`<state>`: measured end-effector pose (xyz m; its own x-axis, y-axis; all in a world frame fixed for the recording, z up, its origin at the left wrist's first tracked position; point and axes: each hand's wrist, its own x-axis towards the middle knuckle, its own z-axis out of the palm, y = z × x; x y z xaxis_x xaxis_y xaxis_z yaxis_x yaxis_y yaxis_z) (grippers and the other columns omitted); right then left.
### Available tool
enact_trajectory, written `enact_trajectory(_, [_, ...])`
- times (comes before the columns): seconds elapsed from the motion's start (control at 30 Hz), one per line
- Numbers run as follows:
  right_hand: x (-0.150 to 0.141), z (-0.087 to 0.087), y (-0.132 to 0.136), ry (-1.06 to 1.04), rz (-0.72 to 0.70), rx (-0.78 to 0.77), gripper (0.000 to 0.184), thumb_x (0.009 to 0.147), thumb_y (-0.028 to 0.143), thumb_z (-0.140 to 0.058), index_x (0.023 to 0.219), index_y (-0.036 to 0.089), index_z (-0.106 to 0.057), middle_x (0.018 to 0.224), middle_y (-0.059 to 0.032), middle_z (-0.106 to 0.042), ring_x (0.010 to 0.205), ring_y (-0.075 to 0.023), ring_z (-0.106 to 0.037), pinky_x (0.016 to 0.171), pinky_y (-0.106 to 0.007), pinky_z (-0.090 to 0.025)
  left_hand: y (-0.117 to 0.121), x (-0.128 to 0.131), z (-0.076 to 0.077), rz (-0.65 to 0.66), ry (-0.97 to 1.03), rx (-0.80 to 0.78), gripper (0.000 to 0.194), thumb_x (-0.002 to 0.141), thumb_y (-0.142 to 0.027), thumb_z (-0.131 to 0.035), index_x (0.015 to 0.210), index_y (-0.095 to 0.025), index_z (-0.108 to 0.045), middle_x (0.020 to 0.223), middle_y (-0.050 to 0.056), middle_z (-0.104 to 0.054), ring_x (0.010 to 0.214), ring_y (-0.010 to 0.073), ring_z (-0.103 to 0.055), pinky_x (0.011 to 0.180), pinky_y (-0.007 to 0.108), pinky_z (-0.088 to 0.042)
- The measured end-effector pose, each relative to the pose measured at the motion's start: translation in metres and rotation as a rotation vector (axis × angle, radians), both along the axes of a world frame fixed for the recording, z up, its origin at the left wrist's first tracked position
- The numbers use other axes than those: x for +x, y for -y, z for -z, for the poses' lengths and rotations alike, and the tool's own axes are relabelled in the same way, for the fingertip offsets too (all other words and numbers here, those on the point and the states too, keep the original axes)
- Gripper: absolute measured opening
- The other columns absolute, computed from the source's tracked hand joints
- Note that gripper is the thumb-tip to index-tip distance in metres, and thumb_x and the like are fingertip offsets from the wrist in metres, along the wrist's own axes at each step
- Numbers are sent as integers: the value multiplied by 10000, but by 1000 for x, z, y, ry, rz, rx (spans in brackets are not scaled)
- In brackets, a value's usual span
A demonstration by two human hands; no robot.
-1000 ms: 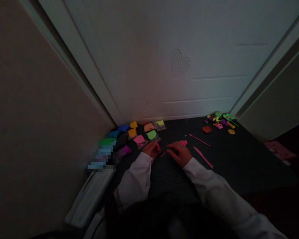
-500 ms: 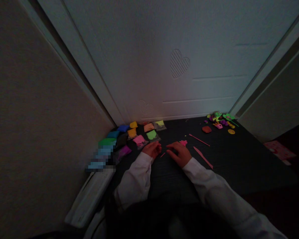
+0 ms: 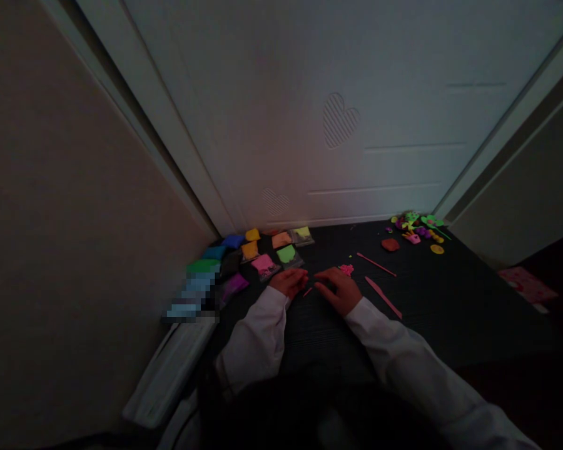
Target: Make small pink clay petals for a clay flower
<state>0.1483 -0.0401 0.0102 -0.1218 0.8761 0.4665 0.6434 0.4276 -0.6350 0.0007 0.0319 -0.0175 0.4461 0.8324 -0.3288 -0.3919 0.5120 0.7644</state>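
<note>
Head view: a short, thin pink strip [image 3: 308, 292] lies on the dark worktop [image 3: 455, 306], in from its far edge, between both hands. Left hand [image 3: 288, 283] curled, grip cannot be determined; right hand [image 3: 338, 290] unclenched, thumb and fingers parted.

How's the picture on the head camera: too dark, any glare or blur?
Head view: dim overall, the white panel palest, the table nearly black, no strong glare; head view: a blocky pixelated patch at the left; head view: fine detail soft, too dark between the fingers of the left hand and right hand to tell what they hold.
</note>
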Motion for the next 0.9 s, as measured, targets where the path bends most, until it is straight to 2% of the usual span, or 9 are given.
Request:
enact_trajectory(0.23, [0,-1,0,-7,5,9,231,717,273,-443,924,189,-505,770,-38,-516,718,-125,-471,657,-269,-397,0,1,-2,8,76,26,178,572,-273,-593,554,-117,-511,437,-14,-478,441,72,-462,440,203,-364])
enact_trajectory(0.5, [0,0,0,-3,8,-1,235,715,274,-447,927,189,-504,776,-37,-517,725,-123,-469,661,-267,-398,0,1,0,14,10,89,198,473,-220,-662,574,-124,-521,449,-18,-489,451,79,-458,454,211,-350])
enact_trajectory(0.67, [1,0,0,6,8,-10,237,713,280,-449,921,182,-509,769,-36,-517,717,-120,-468,653,-262,-397,1,0,0,28,21,58,202,515,-229,-637,644,-96,-555,483,4,-510,482,84,-471,474,216,-360])
enact_trajectory(0.9, [0,-1,1,0,10,6,229,718,274,-442,921,191,-508,768,-36,-521,717,-125,-472,653,-270,-396,0,2,-6,1,78,-3,223,589,-303,-573,518,-123,-463,422,-29,-441,433,70,-438,438,214,-346])
